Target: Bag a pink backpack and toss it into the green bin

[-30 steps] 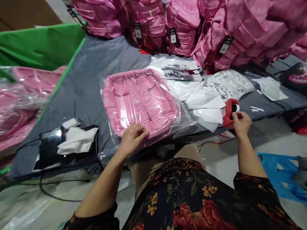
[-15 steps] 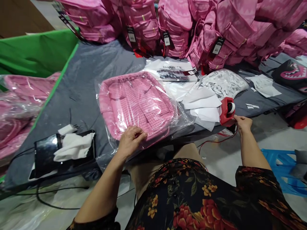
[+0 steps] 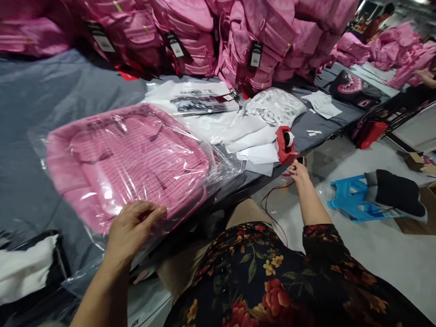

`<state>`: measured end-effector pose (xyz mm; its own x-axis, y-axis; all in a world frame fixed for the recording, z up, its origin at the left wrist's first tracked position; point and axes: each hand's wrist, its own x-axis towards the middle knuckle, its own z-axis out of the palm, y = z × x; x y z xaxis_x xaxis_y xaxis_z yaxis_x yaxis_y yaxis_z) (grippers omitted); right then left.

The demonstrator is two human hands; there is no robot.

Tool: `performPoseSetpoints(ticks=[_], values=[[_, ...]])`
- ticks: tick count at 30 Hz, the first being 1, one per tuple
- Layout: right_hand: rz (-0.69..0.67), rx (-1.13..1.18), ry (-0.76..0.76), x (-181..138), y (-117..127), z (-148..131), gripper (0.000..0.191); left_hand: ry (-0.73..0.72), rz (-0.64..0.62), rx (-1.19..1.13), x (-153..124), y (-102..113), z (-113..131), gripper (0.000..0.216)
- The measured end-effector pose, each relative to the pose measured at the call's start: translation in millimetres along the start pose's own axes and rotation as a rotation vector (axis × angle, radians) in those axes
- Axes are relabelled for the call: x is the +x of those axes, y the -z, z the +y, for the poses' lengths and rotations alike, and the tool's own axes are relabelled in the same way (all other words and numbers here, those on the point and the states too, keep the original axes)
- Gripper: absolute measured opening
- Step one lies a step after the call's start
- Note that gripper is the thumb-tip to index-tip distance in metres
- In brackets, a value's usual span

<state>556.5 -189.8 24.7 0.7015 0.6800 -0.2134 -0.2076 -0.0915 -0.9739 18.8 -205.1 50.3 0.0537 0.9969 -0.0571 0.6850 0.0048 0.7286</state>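
A pink backpack sealed in a clear plastic bag [image 3: 129, 159] lies flat on the grey table cover [image 3: 51, 86] in front of me. My left hand [image 3: 132, 227] rests on its near edge, fingers curled over the plastic and pressing it down. A red tape dispenser [image 3: 284, 145] stands at the table's front edge, on the right. My right hand [image 3: 299, 171] is just below it and slightly right, fingertips bunched together; what they pinch is too small to see.
Pink backpacks with black hang tags [image 3: 238, 45] are piled along the back. White paper sheets [image 3: 252, 136] lie beside the dispenser. On the floor at right are a blue stool [image 3: 350, 200], a dark cloth [image 3: 395, 190] and a red wire [image 3: 275, 204]. Another person's hand [image 3: 425, 75] shows far right.
The camera has turned right, so everything sits further left in view. My right hand has come off the tape dispenser and dropped just below it. My left hand has stayed on the bagged backpack.
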Motion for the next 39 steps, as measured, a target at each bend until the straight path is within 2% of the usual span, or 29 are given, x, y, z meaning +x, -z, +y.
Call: performPoseSetpoints(ticks=[4, 7, 9, 11, 16, 18, 21, 23, 26, 28, 30, 33, 36, 39], values=[[-0.225, 0.154, -0.068, -19.7, -24.5, -8.1, 0.049, -0.048, 0.024, 0.026, -2.2, -0.2, 8.6, 0.038], [-0.568, 0.265, -0.027, -48.7, -53.7, -25.6, 0.045, -0.112, 0.033, 0.044, -2.4, -2.4, 13.3, 0.036], [-0.825, 0.235, 0.069, -70.8, -84.9, -39.5, 0.043, -0.124, 0.042, 0.044, -0.2, -3.8, 12.7, 0.032], [-1.087, 0.050, 0.236, -93.7, -126.2, -53.8, 0.042, -0.121, 0.056, 0.036, 2.8, -5.1, 9.6, 0.026], [-1.913, -0.676, 0.779, -140.8, -243.4, -73.4, 0.036, -0.129, 0.081, 0.031, 6.5, -9.1, 2.5, 0.022], [-2.055, -0.931, 0.938, -150.2, -281.1, -67.6, 0.032, -0.141, 0.086, 0.027, 7.0, -10.4, 1.7, 0.022], [-2.027, -1.275, 1.041, -152.5, -316.6, -49.3, 0.024, -0.149, 0.088, 0.032, 6.8, -11.2, 1.9, 0.020], [-1.907, -1.386, 1.019, -145.7, -325.2, -39.0, 0.022, -0.149, 0.085, 0.041, 6.0, -11.1, 2.5, 0.020], [-1.615, -1.392, 0.951, -129.5, -318.2, -34.6, 0.038, -0.146, 0.081, 0.050, 4.3, -10.5, 3.0, 0.022], [-1.492, -1.308, 0.954, -123.8, -304.2, -36.2, 0.036, -0.141, 0.075, 0.055, 4.0, -10.6, 3.0, 0.023], [-1.499, -1.171, 0.996, -127.1, -288.6, -35.6, 0.030, -0.136, 0.071, 0.067, 4.6, -11.6, 3.5, 0.023], [-1.607, -1.090, 0.984, -142.6, -273.5, -26.3, 0.029, -0.130, 0.079, 0.108, 3.6, -14.5, 6.5, 0.022], [-1.642, -1.160, 0.892, -151.2, -272.6, -14.9, 0.037, -0.169, 0.114, 0.158, -7.6, -13.9, 9.1, 0.020], [-1.640, -1.170, 0.860, -146.8, -276.2, -10.1, 0.041, -0.250, 0.207, 0.248, -30.4, -4.2, 3.0, 0.015]])
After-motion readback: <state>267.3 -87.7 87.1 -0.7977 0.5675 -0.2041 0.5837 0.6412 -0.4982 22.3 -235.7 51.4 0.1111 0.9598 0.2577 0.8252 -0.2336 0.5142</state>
